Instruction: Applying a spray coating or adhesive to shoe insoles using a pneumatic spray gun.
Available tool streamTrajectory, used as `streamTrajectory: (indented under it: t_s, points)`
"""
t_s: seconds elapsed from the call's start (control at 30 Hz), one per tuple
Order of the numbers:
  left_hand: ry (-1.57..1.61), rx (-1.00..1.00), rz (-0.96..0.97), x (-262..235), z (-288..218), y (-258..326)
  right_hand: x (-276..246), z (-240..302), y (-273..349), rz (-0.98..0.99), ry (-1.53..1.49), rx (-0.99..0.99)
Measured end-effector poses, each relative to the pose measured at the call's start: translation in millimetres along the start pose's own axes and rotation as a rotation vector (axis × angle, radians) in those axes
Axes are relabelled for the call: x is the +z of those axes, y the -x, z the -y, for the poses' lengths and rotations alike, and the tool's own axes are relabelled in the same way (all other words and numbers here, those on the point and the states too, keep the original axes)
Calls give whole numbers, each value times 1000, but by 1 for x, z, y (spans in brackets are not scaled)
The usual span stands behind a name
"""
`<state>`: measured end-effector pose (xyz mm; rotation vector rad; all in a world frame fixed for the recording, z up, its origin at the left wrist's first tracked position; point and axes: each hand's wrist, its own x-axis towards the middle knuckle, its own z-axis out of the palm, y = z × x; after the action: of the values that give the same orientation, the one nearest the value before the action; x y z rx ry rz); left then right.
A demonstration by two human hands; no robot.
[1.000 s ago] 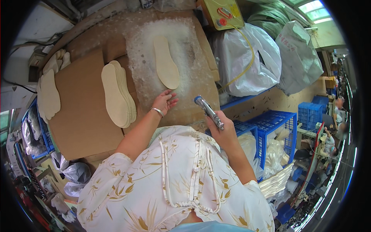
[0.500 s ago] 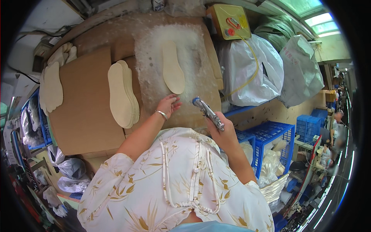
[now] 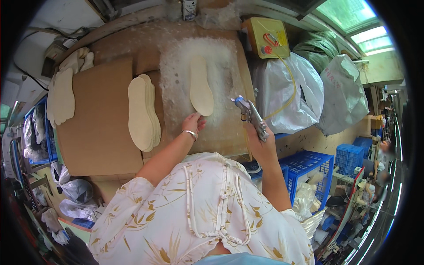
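A cream insole (image 3: 201,88) lies toe-end away from me on a sheet whitened with residue (image 3: 174,66). My left hand (image 3: 194,123), with a bracelet at the wrist, pinches the insole's near edge between thumb and fingers. To the right, my right hand (image 3: 261,143) grips a metal spray gun (image 3: 251,115), its blue-tipped nozzle pointing toward the upper left, apart from the insole. Left of the sheet sits a neat stack of insoles (image 3: 143,112). More insoles (image 3: 63,95) lie fanned at the far left of the cardboard (image 3: 99,119).
A yellow can (image 3: 267,37) with a hose (image 3: 292,81) stands at the back right beside white sacks (image 3: 287,95). Blue plastic crates (image 3: 307,161) holding bagged pieces sit low on my right. A small canister (image 3: 189,9) stands at the back edge.
My left hand has closed from loosely spread fingers onto the insole's near edge. The spray gun has swung a little to the right. The view has shifted slightly.
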<state>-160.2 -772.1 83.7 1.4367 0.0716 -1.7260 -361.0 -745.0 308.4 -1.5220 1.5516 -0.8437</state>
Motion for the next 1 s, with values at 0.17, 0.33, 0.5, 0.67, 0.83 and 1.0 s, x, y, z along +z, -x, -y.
streamTrajectory:
  t_s: [0.17, 0.33, 0.5, 0.67, 0.83, 1.0]
  points:
    - [-108, 143, -20, 21, -27, 26, -13, -20, 19, -59, -92, 137]
    - [-154, 492, 139, 7, -118, 87, -3, -25, 19, -6, -145, 216]
    - [-212, 783, 111, -83, -227, 127, 21, -11, 12, 66, -231, 257]
    - [-173, 1042, -249, -202, -314, 119, 43, -4, -1, 107, -134, 218]
    - [-202, 1150, -516, -310, -369, 86, 66, 3, -6, 120, -83, 187]
    - [-281, 1103, -730, -390, -375, 47, 78, 11, -6, 134, -41, 290]
